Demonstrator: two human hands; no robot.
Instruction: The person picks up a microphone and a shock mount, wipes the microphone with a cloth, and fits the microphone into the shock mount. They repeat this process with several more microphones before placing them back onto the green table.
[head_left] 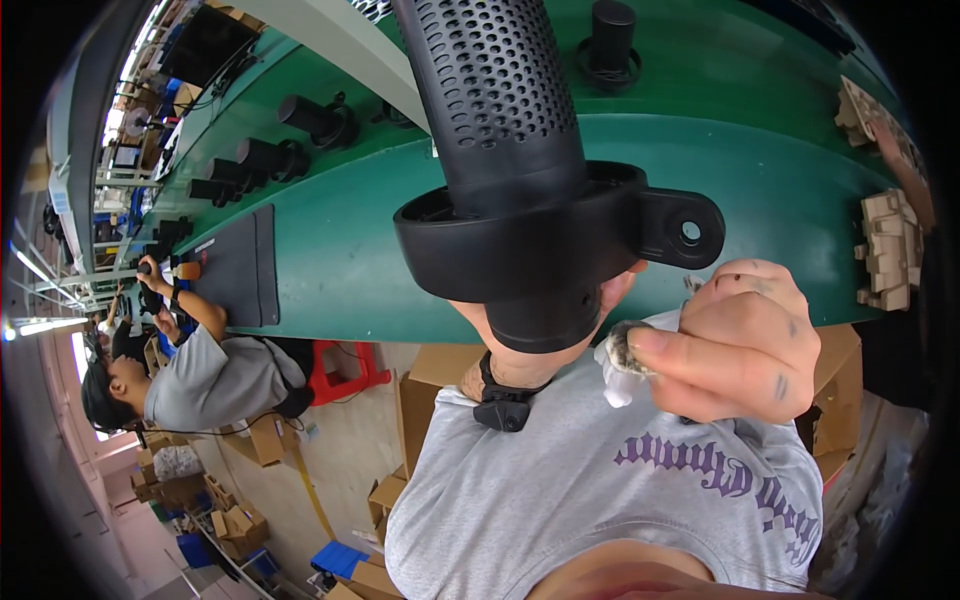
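A black perforated cylinder housing (515, 235) with a wide round collar and a side lug with a hole stands large in front of me. My left hand (475, 320) is closed around its lower end, with most of the fingers hidden behind the part. Beside it on the right, my right hand (750, 345) pinches a crumpled white wipe (620, 372) darkened with grime. The wipe sits just below the lug, close to the housing's lower end; whether they touch I cannot tell.
Similar black parts (320, 118) stand along the green bench (340, 260), with another (612, 45) at the far side. A dark mat (235, 265) lies to the left, near a seated co-worker (220, 375). Cardboard trays (888, 250) are at right. A pale post (345, 45) crosses overhead.
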